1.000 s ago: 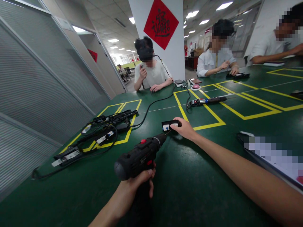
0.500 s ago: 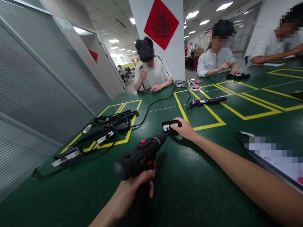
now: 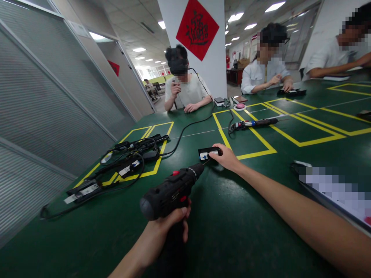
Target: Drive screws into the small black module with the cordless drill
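Note:
My left hand (image 3: 174, 222) is wrapped round the grip of a black cordless drill (image 3: 168, 193) with red buttons. The drill points away and to the right, and its thin bit ends close by a small black piece with white and blue parts (image 3: 203, 156). Whether the bit touches that piece I cannot tell. My right hand (image 3: 225, 156) is closed on the right end of the black piece, with thumb and fingers pinching it low over the green table (image 3: 220, 216). The fingers cover part of the piece.
Black strips and cables (image 3: 136, 162) lie at the left. A pen-shaped electric tool (image 3: 255, 123) with a cord rests beyond my right hand. A clipboard with papers (image 3: 333, 189) lies at the right. Yellow tape (image 3: 257, 155) marks the table. Several people sit across from me.

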{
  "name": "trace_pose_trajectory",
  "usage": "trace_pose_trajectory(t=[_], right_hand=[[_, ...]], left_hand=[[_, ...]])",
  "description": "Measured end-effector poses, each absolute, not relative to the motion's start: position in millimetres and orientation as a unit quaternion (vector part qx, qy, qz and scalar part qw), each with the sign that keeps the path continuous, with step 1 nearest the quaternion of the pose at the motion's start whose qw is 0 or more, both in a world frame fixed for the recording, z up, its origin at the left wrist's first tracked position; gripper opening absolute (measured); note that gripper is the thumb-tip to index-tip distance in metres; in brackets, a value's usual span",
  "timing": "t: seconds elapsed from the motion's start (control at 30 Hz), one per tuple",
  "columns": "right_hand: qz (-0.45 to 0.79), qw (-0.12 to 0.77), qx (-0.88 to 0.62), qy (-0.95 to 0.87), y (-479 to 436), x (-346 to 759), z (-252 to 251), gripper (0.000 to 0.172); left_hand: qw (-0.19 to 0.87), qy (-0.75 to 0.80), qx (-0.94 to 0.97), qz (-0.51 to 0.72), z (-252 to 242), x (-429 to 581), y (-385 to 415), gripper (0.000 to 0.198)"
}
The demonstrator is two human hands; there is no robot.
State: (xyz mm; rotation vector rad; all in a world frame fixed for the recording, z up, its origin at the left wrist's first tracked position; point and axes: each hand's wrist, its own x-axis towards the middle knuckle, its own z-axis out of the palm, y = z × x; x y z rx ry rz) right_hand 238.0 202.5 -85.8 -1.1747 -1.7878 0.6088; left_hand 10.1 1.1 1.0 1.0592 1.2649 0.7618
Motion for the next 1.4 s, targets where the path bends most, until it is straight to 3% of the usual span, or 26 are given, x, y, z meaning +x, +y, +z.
trace_pose_trajectory(t=[1.4], right_hand=[[0.238,0.429,-0.477,-0.729,198.5,237.3,-80.4,0.037]], left_hand=[[0.611,0.56,0.447,0.337,5.1,12.6,0.7,0.031]])
